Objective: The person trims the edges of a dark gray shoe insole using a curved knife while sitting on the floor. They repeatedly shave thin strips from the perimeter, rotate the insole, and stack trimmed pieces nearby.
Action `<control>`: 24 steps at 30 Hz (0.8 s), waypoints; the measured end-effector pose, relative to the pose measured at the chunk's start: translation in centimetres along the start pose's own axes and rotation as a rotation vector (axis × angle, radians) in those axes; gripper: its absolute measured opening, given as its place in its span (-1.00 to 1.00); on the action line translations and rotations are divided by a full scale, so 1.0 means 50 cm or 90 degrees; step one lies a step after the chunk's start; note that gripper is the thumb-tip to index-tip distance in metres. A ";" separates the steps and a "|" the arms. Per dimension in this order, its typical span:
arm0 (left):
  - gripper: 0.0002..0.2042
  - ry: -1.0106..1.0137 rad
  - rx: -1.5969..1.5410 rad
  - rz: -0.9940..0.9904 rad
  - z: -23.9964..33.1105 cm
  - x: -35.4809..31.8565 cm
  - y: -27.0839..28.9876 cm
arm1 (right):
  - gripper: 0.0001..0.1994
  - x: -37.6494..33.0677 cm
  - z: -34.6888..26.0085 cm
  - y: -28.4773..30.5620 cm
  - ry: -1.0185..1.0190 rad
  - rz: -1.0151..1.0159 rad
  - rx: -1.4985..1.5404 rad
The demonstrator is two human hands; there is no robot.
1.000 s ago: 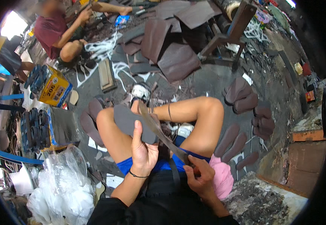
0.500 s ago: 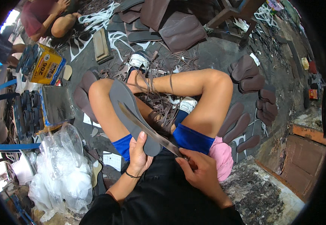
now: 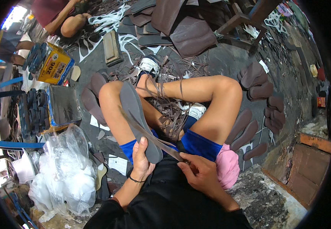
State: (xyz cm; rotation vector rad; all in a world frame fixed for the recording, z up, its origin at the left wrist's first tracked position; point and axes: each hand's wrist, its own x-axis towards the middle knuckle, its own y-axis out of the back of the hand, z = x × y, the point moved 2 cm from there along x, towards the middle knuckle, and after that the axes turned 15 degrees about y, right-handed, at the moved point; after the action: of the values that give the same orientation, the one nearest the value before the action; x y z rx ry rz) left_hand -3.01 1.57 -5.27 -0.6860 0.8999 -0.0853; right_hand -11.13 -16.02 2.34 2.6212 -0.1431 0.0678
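Note:
My left hand grips a grey sandal sole near its heel end, thumb on top. The sole points away from me, tilted up above my lap. In my right hand is a knife with a long, slightly curved blade. The blade runs slantwise across the sole to its left edge. Whether it presses into the sole or only lies over it, I cannot tell. My fingers hide most of the knife's handle. Brown trimmed strips are heaped between my crossed legs.
Brown soles lie in stacks at the right and beside my left knee. Dark sheets and a wooden stand are ahead. A plastic bag sits at left, a pink cloth at my right thigh. Another person crouches far left.
The whole view has shifted slightly to the right. Relative to the sole, the knife has moved a little left, and its blade shows narrower. Both hands keep their hold.

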 end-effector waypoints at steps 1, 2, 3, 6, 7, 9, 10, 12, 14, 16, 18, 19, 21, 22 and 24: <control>-0.63 0.009 0.005 -0.006 -0.002 0.000 0.001 | -0.71 0.000 0.003 -0.001 0.005 0.003 0.001; -0.62 0.014 0.005 -0.005 -0.004 -0.001 0.006 | -0.71 0.001 0.011 -0.006 0.010 0.006 0.002; -0.61 0.017 0.010 -0.006 -0.003 -0.001 0.012 | -0.72 0.004 0.021 -0.013 0.017 0.013 0.005; -0.59 0.029 0.055 0.007 -0.009 -0.009 0.014 | -0.72 0.040 0.035 -0.055 0.067 0.047 0.014; -0.59 0.027 0.078 0.012 -0.008 -0.012 0.007 | -0.72 0.056 0.044 -0.066 0.097 0.080 0.015; -0.59 -0.002 0.108 0.016 0.000 -0.026 -0.008 | -0.74 0.085 0.056 -0.086 0.160 0.143 0.021; -0.59 -0.031 0.299 0.018 0.026 -0.030 -0.008 | -0.77 0.084 0.058 -0.076 0.010 0.106 0.092; -0.60 -0.130 0.672 0.018 0.108 -0.035 -0.017 | -0.74 0.080 0.097 -0.065 0.015 0.238 0.222; -0.65 -0.256 0.912 0.056 0.190 -0.066 -0.049 | -0.70 0.080 0.120 -0.019 0.010 0.314 0.277; -0.66 -0.347 0.893 0.077 0.229 -0.092 -0.067 | -0.69 0.090 0.125 0.029 -0.024 0.346 0.328; -0.64 -0.380 0.734 0.058 0.236 -0.104 -0.082 | -0.69 0.107 0.117 0.064 -0.049 0.391 0.401; -0.64 -0.362 0.688 0.039 0.238 -0.097 -0.081 | -0.71 0.114 0.116 0.068 -0.046 0.398 0.403; -0.64 -0.329 0.598 0.005 0.242 -0.076 -0.068 | -0.74 0.129 0.112 0.075 -0.037 0.410 0.410; -0.68 -0.258 0.480 -0.045 0.229 -0.061 -0.063 | -0.77 0.139 0.104 0.071 -0.028 0.421 0.405; -0.61 -0.209 0.407 -0.082 0.192 -0.021 -0.067 | -0.73 0.167 0.090 0.055 0.039 0.418 0.481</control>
State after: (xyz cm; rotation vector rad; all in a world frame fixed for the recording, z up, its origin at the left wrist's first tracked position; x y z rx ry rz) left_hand 4.17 4.24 1.48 -0.1492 0.4668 -0.3490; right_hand -3.05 -21.35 0.40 3.1662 -1.1460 0.5134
